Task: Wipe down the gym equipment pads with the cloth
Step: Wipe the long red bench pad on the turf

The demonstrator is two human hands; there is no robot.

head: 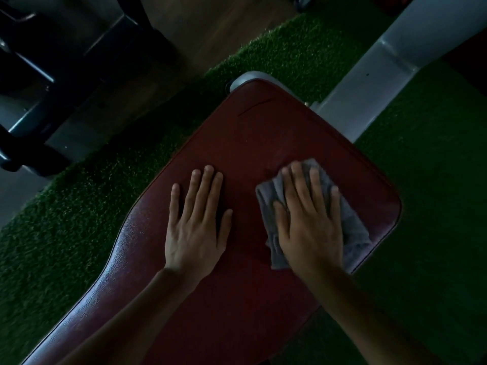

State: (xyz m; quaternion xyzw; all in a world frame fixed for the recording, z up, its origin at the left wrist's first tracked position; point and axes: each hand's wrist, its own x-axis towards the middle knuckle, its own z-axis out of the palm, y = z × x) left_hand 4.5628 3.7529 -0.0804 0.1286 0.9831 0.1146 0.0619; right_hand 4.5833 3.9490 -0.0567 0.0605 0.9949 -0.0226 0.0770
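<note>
1. I am looking straight down in dim light at a dark red vinyl bench pad [250, 138]. I am in the middle of the wiping step, working on the wide end of this pad.
2. My right hand [308, 227] is lying palm-down on a crumpled grey cloth [354, 227]. Its fingers [297, 185] are straight and slightly spread, so they are pressing the cloth flat rather than gripping it.
3. The cloth is sitting on the right part of the pad, near its rounded right corner. Its folds are showing on both sides of my hand.
4. My left hand [196, 227] is resting flat on the bare vinyl just beside the cloth, fingers straight and fanned, holding nothing. I judge that it is bracing me.
5. My hands are lying side by side, apart and not touching.
6. As I judge it, the next move is sliding the cloth toward the far end, where a thin dark line [254, 108] is marking the vinyl. After that comes the patch under my left hand, which means lifting that hand away.
7. That stroke is calling for even pressure, so the cloth is not bunching or slipping off the right edge.
8. Green artificial turf [79, 206] is lying under the bench, and a pale grey metal frame [369, 83] is running beyond the pad.
</note>
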